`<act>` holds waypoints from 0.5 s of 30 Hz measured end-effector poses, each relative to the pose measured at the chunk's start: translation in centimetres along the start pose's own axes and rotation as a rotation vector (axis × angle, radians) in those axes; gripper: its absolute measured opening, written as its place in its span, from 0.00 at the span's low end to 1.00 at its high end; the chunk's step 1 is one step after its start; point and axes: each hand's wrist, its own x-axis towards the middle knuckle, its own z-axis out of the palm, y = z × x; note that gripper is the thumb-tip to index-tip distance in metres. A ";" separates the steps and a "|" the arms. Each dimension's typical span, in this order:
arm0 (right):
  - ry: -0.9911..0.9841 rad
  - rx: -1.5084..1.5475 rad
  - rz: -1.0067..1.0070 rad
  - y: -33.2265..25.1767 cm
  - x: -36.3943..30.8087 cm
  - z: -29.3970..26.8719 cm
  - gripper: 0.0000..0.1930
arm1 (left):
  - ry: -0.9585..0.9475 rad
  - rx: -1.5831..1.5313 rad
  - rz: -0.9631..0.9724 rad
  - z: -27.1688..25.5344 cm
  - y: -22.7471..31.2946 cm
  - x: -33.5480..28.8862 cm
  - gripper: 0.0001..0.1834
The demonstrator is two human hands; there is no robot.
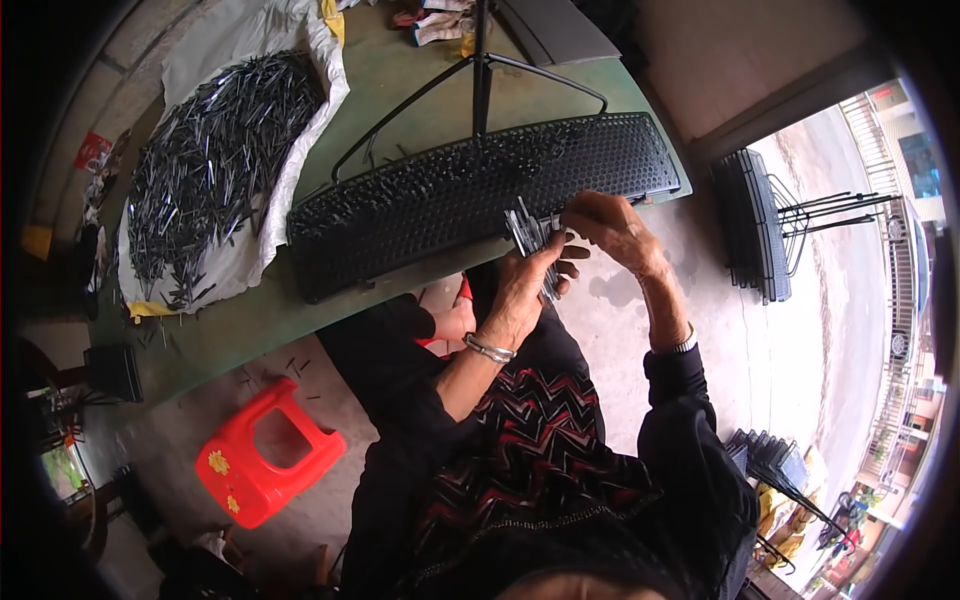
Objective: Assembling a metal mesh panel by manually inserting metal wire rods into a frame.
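Holding a bundle of pins (527, 235) clamped in left hand (523, 285); right hand (612, 225) fingers pinch one, close to the rack (440, 200) for reach.

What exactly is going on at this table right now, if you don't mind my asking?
A seated person holds a bundle of thin metal pins in the left hand, while the right hand works at the edge of a long black perforated panel lying on the green table. A large heap of loose pins lies on a white sheet to the left. A red plastic stool stands on the floor.
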 end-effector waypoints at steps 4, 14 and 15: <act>0.050 0.066 0.033 0.4 -0.1 0.1 0.08 | 0.058 0.094 -0.003 0.4 0.4 -0.4 0.11; 0.091 0.113 0.012 0.6 0.2 -0.3 0.06 | 0.124 0.142 0.006 1.1 0.6 -0.4 0.12; 0.094 0.114 0.013 0.7 0.4 -0.5 0.06 | 0.122 0.144 0.004 1.0 0.6 -0.3 0.12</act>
